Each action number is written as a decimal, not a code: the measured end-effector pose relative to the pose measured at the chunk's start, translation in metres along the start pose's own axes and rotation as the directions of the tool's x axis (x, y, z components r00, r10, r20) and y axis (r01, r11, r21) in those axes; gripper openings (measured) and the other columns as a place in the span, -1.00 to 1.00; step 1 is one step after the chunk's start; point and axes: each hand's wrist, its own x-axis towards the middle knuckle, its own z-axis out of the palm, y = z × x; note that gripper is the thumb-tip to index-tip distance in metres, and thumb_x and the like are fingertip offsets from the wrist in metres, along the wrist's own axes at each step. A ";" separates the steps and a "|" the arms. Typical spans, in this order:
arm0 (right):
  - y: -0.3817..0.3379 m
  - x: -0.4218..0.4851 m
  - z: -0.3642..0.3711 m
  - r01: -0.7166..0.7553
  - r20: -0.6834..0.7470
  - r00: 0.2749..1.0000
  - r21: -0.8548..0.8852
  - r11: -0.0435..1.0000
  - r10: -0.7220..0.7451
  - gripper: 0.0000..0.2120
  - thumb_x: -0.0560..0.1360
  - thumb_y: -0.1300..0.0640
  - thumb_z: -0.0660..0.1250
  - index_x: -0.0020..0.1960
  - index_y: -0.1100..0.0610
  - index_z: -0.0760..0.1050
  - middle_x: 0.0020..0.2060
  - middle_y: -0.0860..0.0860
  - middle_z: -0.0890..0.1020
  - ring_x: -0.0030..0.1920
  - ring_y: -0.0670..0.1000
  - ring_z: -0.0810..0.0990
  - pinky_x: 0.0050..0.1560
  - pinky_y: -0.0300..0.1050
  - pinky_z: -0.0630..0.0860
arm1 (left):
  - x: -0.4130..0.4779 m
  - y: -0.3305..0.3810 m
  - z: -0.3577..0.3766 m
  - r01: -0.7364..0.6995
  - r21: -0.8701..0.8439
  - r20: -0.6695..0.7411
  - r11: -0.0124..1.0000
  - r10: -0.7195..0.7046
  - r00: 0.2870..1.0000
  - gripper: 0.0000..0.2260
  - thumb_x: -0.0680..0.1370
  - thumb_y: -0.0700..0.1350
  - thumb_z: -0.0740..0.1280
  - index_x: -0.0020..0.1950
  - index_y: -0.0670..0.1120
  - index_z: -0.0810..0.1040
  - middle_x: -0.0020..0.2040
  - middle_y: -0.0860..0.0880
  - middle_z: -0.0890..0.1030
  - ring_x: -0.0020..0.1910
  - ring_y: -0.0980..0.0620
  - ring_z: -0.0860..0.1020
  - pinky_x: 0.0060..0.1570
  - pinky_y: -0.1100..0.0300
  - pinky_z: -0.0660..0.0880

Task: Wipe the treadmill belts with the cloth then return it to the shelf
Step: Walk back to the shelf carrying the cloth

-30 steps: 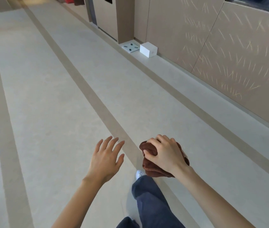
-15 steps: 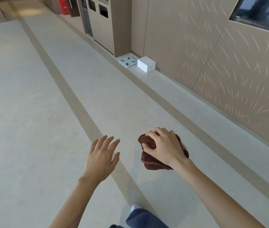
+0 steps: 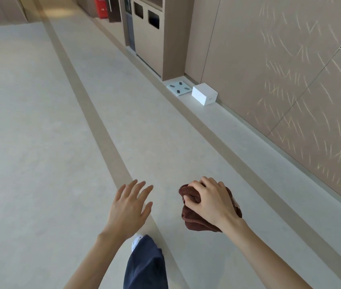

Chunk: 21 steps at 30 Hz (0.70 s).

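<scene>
While the left grip (image 3: 126,211) is held empty, fingers (image 3: 139,189) spread, the brown cloth (image 3: 190,219) is clasped in the right grip (image 3: 211,203).

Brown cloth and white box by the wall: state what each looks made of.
The cloth: soft terry or microfibre by the look, matte brown, bunched in folds with a stitched hem, gripped by the right hand. The white box: smooth, matte, sharp-edged; probably cardboard or plastic, too small to tell which.

cloth (image 3: 194,221): dark reddish brown
floor (image 3: 40,163): pale grey with tan stripes
box (image 3: 204,94): white
trouser leg (image 3: 145,265): navy
wall (image 3: 280,59): tan, light streaks
</scene>
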 end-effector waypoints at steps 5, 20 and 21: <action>-0.039 0.112 -0.002 0.012 0.014 1.000 0.026 1.000 -0.013 -0.67 0.47 -0.21 0.17 0.09 -0.06 0.51 -0.11 -0.08 0.51 -0.03 0.01 0.48 0.03 -0.08 0.35 | 0.078 -0.077 -0.025 -0.024 0.018 -0.029 1.000 0.025 0.999 -0.56 0.51 0.08 0.06 0.20 -0.04 0.58 0.15 -0.06 0.61 0.19 -0.12 0.55 0.15 -0.09 0.47; -0.044 0.316 0.038 -0.080 0.062 0.995 0.024 0.997 0.078 -0.68 0.45 -0.23 0.16 0.04 -0.06 0.50 -0.13 -0.11 0.51 -0.09 -0.02 0.49 -0.03 -0.11 0.38 | 0.268 -0.210 -0.025 -0.076 0.043 -0.045 0.996 0.078 0.996 -0.63 0.41 0.00 0.45 0.20 -0.04 0.59 0.15 -0.06 0.61 0.18 -0.14 0.55 0.15 -0.10 0.47; -0.040 0.333 0.041 -0.080 0.063 0.995 0.020 0.997 0.078 -0.68 0.45 -0.23 0.15 0.03 -0.06 0.50 -0.14 -0.11 0.51 -0.09 -0.02 0.49 -0.03 -0.12 0.38 | 0.282 -0.215 -0.025 -0.080 0.050 -0.034 0.996 0.082 0.996 -0.62 0.39 0.00 0.47 0.18 -0.03 0.60 0.14 -0.05 0.62 0.17 -0.13 0.56 0.14 -0.10 0.48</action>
